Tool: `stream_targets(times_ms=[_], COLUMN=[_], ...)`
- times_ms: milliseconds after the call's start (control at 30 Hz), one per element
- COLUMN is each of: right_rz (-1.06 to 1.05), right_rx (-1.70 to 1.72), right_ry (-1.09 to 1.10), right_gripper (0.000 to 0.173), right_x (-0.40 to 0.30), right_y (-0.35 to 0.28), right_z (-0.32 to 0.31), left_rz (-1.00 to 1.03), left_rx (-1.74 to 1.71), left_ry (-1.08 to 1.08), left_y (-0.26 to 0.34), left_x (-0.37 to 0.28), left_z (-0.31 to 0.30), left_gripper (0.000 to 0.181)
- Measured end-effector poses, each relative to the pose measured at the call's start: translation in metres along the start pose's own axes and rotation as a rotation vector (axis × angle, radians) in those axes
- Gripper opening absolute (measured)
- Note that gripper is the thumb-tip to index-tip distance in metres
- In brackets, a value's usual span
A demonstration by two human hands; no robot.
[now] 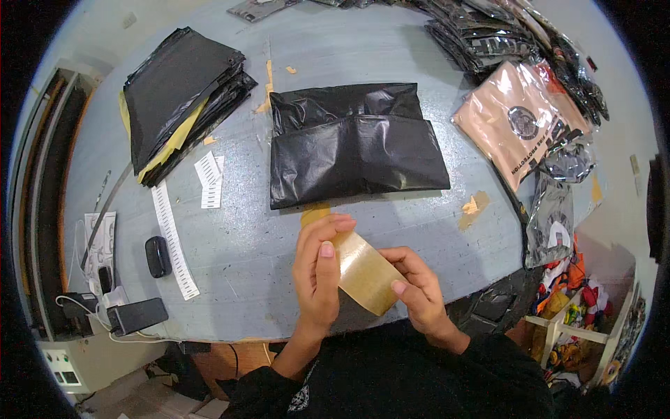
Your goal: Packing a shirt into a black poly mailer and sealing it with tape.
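Observation:
A wide strip of brown packing tape (366, 272) stretches between my two hands, above the front of the table. My left hand (318, 267) grips its far end, fingers curled and thumb along the strip. Past those fingers shows a rounded tan edge (313, 213), seemingly the tape roll, mostly hidden by the hand. The thumb and fingers of my right hand (419, 290) pinch the near end of the strip. Just beyond both hands a folded black plastic bag (358, 154) lies flat, its upper layer folded across it.
On the left sit a stack of black plastic bags (183, 89), printed label strips (175, 241), a black case (157, 256) and a power adapter (137, 316) with cables. Clear-bagged garments (518, 118) pile up at right. Below the right edge stands a bin of colourful scraps (570, 324).

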State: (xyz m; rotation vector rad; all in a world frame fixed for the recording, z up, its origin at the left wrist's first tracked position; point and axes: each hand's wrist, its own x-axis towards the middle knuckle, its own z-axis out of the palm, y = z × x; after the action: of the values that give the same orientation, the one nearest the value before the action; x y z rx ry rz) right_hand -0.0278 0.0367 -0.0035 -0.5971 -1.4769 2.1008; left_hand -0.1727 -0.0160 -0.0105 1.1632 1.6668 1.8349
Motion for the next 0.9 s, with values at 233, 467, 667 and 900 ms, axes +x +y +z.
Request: stream_targets(times_ms=[233, 467, 667, 900], right_rz=[0.067, 0.047, 0.064, 0.071], right_rx=[-0.020, -0.005, 0.005, 0.067], right_ry=[0.019, -0.031, -0.036, -0.095], right_gripper=[0.037, 0.043, 0.042, 0.042], right_x=[0.001, 0.002, 0.003, 0.004], right_y=[-0.009, -0.002, -0.003, 0.001], right_z=[0.004, -0.003, -0.005, -0.010], left_rz=[0.005, -0.043, -0.034, -0.028], left_rx=[-0.012, -0.024, -0.026, -0.018], left_ry=[0.010, 0.014, 0.004, -0.002], left_y=[0.000, 0.000, -0.001, -0.001], left_x=[0.001, 0.000, 0.000, 0.000], left_z=[0.001, 0.000, 0.000, 0.000], left_gripper=[0.031, 0.030, 0.030, 0.031])
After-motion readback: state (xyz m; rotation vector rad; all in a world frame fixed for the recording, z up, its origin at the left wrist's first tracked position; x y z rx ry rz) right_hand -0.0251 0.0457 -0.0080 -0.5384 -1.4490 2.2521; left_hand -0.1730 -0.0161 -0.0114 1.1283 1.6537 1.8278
